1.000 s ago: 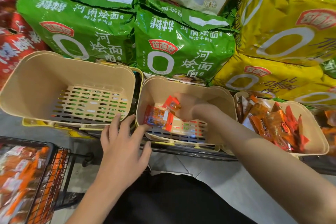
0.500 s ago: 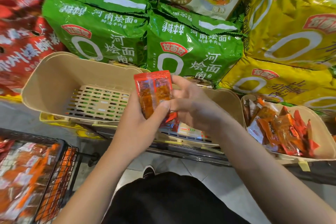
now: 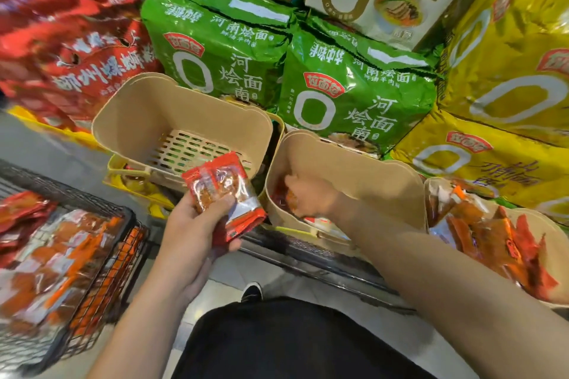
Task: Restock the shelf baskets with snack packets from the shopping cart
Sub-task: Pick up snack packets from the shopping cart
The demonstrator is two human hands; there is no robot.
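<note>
Fingers [image 3: 224,203] curled round snack packets [image 3: 221,184]

Stacked green noodle bags [image 3: 354,95] behind, yellow bags [image 3: 505,77] beside.

Bare forearms, black trousers [image 3: 286,344], black shoe [image 3: 252,292] with white sole.

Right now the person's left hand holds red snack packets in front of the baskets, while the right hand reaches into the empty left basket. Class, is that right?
One detail is wrong. The head view shows the right hand reaching into the middle basket, not the empty left basket. The left hand does hold the red snack packets.
</note>
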